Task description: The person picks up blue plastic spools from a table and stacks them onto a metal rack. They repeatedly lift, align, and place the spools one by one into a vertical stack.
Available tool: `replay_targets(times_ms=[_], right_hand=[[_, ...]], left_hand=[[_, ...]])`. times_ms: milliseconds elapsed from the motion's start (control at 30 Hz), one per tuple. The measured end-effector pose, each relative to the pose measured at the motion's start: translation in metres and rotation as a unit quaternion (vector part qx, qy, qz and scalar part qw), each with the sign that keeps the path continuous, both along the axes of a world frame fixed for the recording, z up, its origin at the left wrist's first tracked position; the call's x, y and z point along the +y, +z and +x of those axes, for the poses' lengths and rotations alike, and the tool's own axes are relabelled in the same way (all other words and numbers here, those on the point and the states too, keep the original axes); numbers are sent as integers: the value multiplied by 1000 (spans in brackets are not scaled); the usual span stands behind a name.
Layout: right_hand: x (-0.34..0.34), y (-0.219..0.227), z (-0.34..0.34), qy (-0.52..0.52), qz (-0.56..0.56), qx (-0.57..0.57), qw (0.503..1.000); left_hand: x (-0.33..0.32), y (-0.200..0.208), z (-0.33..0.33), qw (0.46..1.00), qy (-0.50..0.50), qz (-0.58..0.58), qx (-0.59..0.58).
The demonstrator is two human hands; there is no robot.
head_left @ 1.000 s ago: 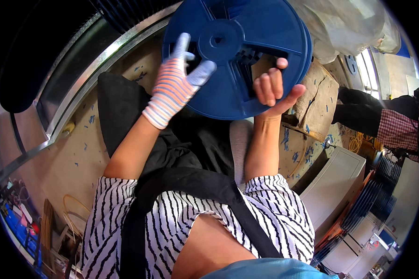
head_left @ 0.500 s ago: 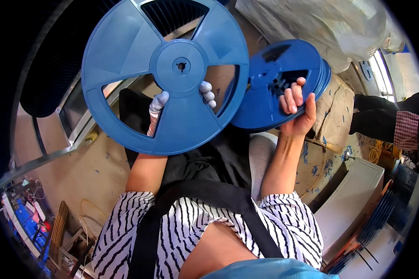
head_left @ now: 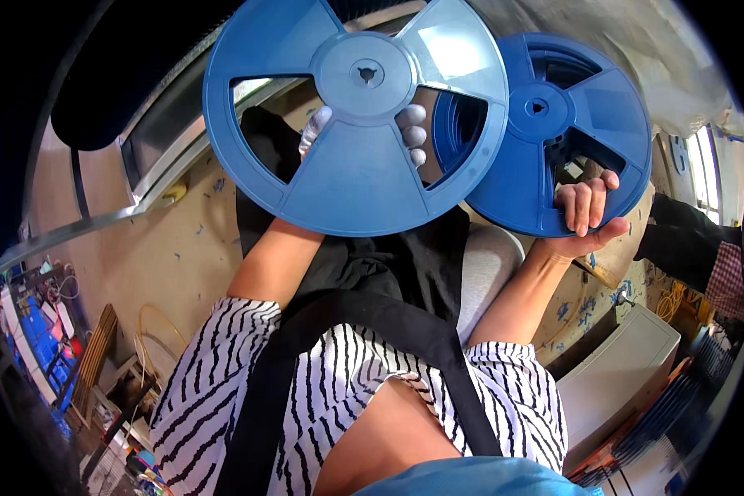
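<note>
A large blue plastic reel [head_left: 364, 178] with open windows and a keyed centre hole faces me at the upper middle. My left hand [head_left: 412, 135] grips it from behind. White-covered fingers show through one window and the thumb through another; the palm is hidden by the reel. Beside it, partly behind its right edge, is a second blue reel [head_left: 608, 107], with the edge of at least one more behind it. My right hand [head_left: 585, 207] is closed on this reel's lower rim, bare fingers hooked through a window and thumb outside.
A worn brown board [head_left: 616, 260] lies under the right reel, blue scraps [head_left: 583, 312] on the floor by it. A pale box-shaped cabinet [head_left: 616, 372] stands at lower right. A metal frame rail [head_left: 161, 186] runs along the left. A person's dark sleeve [head_left: 686, 227] shows at far right.
The left reel has moved right and up in view with my left hand. The right reel has turned to face me more squarely and moved right, my right hand still gripping it.
</note>
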State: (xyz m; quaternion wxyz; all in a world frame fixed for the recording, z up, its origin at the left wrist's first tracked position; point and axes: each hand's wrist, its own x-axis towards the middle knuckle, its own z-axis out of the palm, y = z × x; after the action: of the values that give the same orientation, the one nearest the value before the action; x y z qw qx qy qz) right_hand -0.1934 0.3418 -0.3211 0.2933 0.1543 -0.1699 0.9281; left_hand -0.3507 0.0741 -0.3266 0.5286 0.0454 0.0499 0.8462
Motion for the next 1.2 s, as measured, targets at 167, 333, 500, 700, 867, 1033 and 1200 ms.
replay_targets(times_ms=[167,333,500,700,867,1033,1200], right_hand=[[3,-3,4,-4,-21,16,1000],[13,-9,8,34,-15,90,995],[14,-9,9,22,-64,122,990],[10,-11,4,22,-42,62,997],[-29,12,-12,12,99,-58,993],[-90,37,-23,156,288,-272,905],[-85,46,-29,66,215,-285,932]], left_hand=[[-2,4,-6,997,-63,29,28],[-30,-15,-8,983,-9,93,156],[-35,9,20,977,145,-98,123],[-20,24,18,959,189,-186,97],[5,-11,5,850,130,-380,342],[68,-10,29,888,140,-327,291],[38,10,16,944,82,-268,176]])
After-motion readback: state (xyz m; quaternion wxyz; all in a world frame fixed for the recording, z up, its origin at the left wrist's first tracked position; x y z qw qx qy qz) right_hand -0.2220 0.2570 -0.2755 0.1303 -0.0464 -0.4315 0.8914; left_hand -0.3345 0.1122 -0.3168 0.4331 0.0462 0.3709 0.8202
